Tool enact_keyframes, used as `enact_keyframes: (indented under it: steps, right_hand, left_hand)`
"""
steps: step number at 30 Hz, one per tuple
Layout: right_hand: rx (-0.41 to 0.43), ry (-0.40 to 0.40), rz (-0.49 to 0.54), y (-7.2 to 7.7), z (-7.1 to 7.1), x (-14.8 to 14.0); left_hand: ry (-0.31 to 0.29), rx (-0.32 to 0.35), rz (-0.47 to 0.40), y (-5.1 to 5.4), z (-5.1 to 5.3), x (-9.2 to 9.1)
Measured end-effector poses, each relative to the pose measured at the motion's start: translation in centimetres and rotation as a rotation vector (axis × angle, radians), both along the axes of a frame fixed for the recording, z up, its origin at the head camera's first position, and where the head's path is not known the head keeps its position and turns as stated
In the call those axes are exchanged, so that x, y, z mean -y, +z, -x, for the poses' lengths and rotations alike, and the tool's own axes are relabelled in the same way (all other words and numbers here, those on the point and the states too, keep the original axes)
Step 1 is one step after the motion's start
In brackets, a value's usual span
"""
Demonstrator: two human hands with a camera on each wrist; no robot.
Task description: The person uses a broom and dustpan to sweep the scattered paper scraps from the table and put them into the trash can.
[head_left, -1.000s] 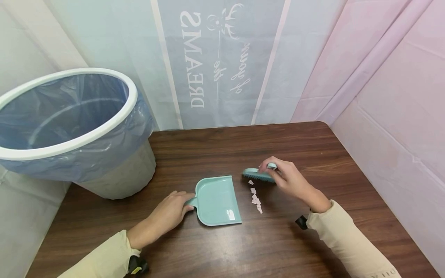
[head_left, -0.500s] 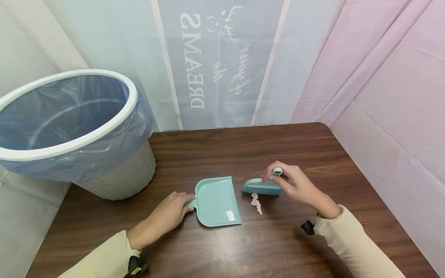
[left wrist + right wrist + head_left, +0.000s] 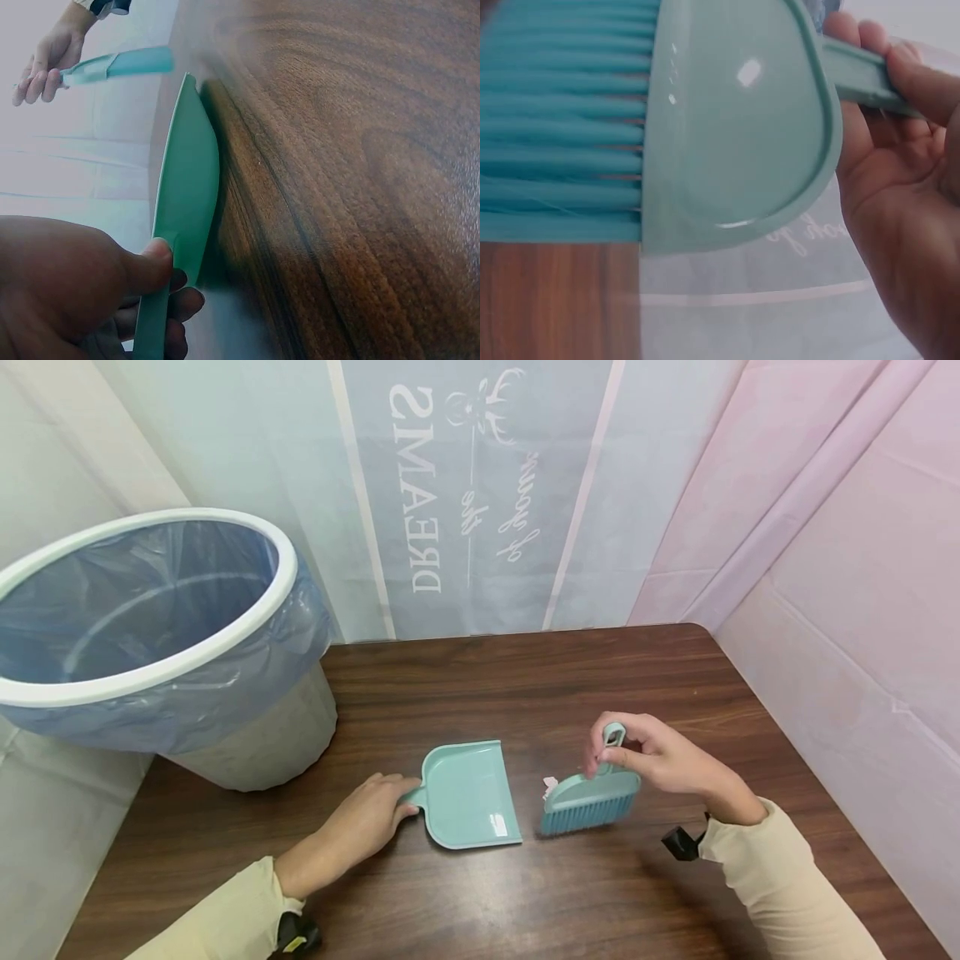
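Note:
My left hand (image 3: 365, 822) holds the short handle of a mint-green dustpan (image 3: 467, 793) lying on the table, its straight lip facing right. In the left wrist view the thumb presses the dustpan's (image 3: 187, 187) handle from above, with fingers curled beneath. Right of the lip, my right hand (image 3: 652, 752) pinches the handle of a mint hand brush (image 3: 592, 789), bristles pointing down. The right wrist view shows thumb and fingers round the brush (image 3: 742, 127) handle. A few white paper scraps (image 3: 550, 785) show just behind the brush; others may be hidden by it.
A large bin (image 3: 255, 735) with a white rim and blue liner bag stands at the left on the brown wooden table (image 3: 450, 685). Printed cloth (image 3: 480, 527) hangs behind, and a pale wall (image 3: 862, 693) rises along the right edge.
My right hand has brought the brush toward me and slightly right, past the line of scraps, and its bristles now hang more upright. The left hand and dustpan stay put.

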State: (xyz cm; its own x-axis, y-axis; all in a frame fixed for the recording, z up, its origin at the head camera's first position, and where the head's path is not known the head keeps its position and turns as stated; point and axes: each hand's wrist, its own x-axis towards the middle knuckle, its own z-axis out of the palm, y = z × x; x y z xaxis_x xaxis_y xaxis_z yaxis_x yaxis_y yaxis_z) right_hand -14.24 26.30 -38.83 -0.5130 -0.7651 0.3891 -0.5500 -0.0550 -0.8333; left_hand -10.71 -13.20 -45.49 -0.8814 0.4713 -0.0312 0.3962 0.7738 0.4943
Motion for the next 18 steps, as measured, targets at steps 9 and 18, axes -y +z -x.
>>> enact_keyframes:
  steps: [9,18]
  right_hand:
    - [0.036,0.017,-0.022,-1.0,0.2,-0.2]
    - [0.048,-0.046,-0.016,-1.2,0.7,-0.1]
  left_hand:
    - [-0.001,-0.004,-0.003,0.1,0.0,0.0]
    - [-0.004,-0.006,0.000,0.0,0.0,0.0]
